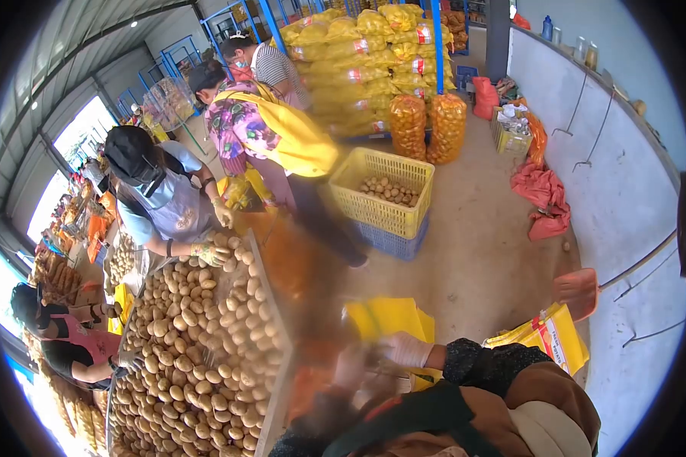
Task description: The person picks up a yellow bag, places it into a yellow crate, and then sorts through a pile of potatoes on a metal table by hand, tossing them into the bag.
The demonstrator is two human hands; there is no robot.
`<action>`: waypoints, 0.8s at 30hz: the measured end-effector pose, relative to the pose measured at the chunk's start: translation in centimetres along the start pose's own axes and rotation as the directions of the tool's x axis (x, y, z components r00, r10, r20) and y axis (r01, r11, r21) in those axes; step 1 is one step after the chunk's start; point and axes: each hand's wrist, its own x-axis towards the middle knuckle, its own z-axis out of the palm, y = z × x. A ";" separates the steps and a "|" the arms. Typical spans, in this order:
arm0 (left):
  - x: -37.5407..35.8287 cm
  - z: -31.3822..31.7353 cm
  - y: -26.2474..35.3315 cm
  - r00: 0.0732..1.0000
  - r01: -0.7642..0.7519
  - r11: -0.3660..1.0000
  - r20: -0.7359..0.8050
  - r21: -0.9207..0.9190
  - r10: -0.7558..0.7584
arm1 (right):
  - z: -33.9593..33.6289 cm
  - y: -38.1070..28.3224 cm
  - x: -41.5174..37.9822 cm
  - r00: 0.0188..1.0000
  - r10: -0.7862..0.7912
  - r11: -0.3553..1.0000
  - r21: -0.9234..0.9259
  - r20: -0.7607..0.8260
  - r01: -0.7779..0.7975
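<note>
My right hand (406, 349), in a whitish glove, closes on the edge of a yellow bag (392, 318) in front of my body. Beside it, my left hand (351, 367) is smeared by motion, so its fingers cannot be made out. The bag spreads above and below my hands, partly hidden by them. To the left, brown potatoes (198, 365) cover a large sorting table (276, 385). Something orange and blurred (312, 388) lies between the table and my left arm.
Co-workers stand around the table, one with gloved hands (213, 255) on the potatoes. A yellow crate (381, 209) of potatoes sits on a blue crate (392, 240). Stacked yellow sacks (343, 72) rise behind. More yellow bags (541, 335) and a red shovel (577, 293) are at right.
</note>
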 end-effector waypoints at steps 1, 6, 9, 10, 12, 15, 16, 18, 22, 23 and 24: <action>0.0 -0.7 -0.3 0.990 -0.140 0.961 0.019 0.240 0.139 | 0.7 0.3 0.2 0.998 0.057 0.996 0.066 -0.008 -0.056; -0.1 -4.5 -1.1 0.985 -0.136 0.984 0.127 0.118 0.121 | 3.7 2.1 1.9 0.992 0.128 0.983 -0.129 -0.006 -0.128; 0.3 -7.9 -2.6 0.962 -0.127 0.989 0.234 -0.071 0.140 | 5.7 1.1 3.8 0.976 0.208 0.973 -0.092 -0.057 -0.213; 0.3 -8.4 -3.2 0.959 -0.010 0.963 0.272 -0.270 0.086 | 6.4 0.0 4.2 0.953 0.287 0.958 0.038 -0.099 -0.285; 0.6 -9.5 -4.8 0.950 -0.093 0.963 0.268 -0.252 0.161 | 7.4 -1.4 5.2 0.907 0.392 0.912 0.196 -0.153 -0.361; 0.7 -12.4 -5.0 0.865 -0.470 0.852 0.312 0.230 0.393 | 8.9 -3.7 6.1 0.861 0.437 0.889 0.267 -0.259 -0.371; 0.7 -11.9 -5.8 0.924 -0.340 0.935 0.218 0.096 0.314 | 8.7 -4.1 6.9 0.855 0.423 0.899 0.257 -0.301 -0.354; 0.6 -11.3 -7.5 0.977 -0.104 0.958 0.155 -0.268 0.149 | 9.0 -2.8 7.6 0.770 0.551 0.820 0.381 -0.321 -0.428; 1.7 -11.4 -6.3 0.968 0.133 0.771 0.250 -0.622 0.035 | 8.7 -3.3 8.9 0.719 0.637 0.713 0.565 -0.277 -0.414; 1.5 -11.1 -6.2 0.966 0.178 0.723 0.260 -0.667 0.002 | 8.8 -3.7 9.1 0.728 0.647 0.682 0.600 -0.227 -0.418; 1.6 -10.9 -6.0 0.978 0.144 0.747 0.211 -0.649 -0.006 | 8.7 -4.2 9.4 0.743 0.646 0.654 0.630 -0.177 -0.419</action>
